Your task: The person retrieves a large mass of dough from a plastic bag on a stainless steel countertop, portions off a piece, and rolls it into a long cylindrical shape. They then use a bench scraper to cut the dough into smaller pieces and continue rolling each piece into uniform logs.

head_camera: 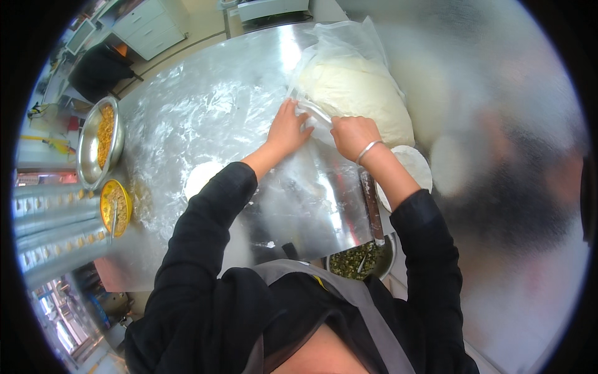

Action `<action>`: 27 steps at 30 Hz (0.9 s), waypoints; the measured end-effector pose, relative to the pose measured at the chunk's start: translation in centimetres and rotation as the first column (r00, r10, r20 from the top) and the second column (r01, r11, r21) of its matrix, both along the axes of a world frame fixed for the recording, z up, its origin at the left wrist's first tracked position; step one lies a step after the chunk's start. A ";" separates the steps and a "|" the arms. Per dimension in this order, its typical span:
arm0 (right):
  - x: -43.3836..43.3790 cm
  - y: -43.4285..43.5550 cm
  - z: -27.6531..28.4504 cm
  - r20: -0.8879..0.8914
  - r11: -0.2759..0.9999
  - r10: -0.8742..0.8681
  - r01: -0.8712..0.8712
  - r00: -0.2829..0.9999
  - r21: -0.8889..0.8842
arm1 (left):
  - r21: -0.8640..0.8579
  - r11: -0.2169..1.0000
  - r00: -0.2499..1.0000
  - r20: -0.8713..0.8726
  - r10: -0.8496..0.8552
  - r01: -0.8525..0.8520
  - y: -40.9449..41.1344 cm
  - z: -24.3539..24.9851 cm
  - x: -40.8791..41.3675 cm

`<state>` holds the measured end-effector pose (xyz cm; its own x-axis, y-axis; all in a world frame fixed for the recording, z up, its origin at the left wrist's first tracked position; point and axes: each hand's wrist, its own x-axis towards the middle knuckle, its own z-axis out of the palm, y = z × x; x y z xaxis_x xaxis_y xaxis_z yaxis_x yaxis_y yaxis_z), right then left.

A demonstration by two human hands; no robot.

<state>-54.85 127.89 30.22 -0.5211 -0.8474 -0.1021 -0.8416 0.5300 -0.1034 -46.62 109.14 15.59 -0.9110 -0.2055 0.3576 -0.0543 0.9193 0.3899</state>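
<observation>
A big mass of pale dough [355, 89] lies on the metal worktop [187, 103], largely covered by a clear plastic sheet [343, 39]. My right hand [356, 138], with a bangle at the wrist, grips the sheet's bunched near edge in a closed fist. To its left, my left hand [287, 126] touches the same edge with its fingers partly spread; whether it pinches the plastic is unclear. Behind my right forearm is a flat white round [411, 163], partly hidden. Another white round [201, 175] shows beside my left sleeve.
Left stand a steel bowl [88, 154] of orange-yellow crumbly food and a yellow bowl [105, 205] with pale filling and a spoon. A dark stick [371, 208] lies near my right forearm. Below it, a metal bowl [392, 255] holds chopped greens. A hazy panel [490, 107] fills the right.
</observation>
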 end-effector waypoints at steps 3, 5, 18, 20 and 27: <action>-0.9 -2.3 -1.8 -0.012 0.992 0.013 -0.011 1.000 0.125 | 0.200 0.980 1.000 0.005 0.016 -0.016 -1.3 -1.2 -1.7; -2.1 -3.2 -2.4 -0.021 0.985 -0.020 0.023 1.000 0.174 | 0.308 0.950 0.999 0.015 0.039 -0.041 -1.5 -1.9 -4.0; -9.7 -3.8 -3.2 0.060 0.946 -0.237 0.217 0.970 0.241 | 0.308 0.946 0.992 -0.039 0.119 -0.102 -0.1 0.4 2.9; -9.9 -3.6 -2.9 0.043 0.938 -0.257 0.239 0.965 0.251 | 0.310 0.947 0.994 -0.044 0.104 -0.086 0.2 1.2 5.3; -7.8 -2.9 -2.2 -0.023 0.951 -0.258 0.258 0.966 0.168 | 0.065 0.982 0.983 -0.059 -0.172 0.176 -2.4 6.2 -1.3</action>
<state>-62.61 124.98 28.05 -0.7198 -0.6546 -0.2311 -0.6738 0.7389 0.0060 -47.94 106.73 21.83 -0.9153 -0.0716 0.3963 0.1261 0.8836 0.4509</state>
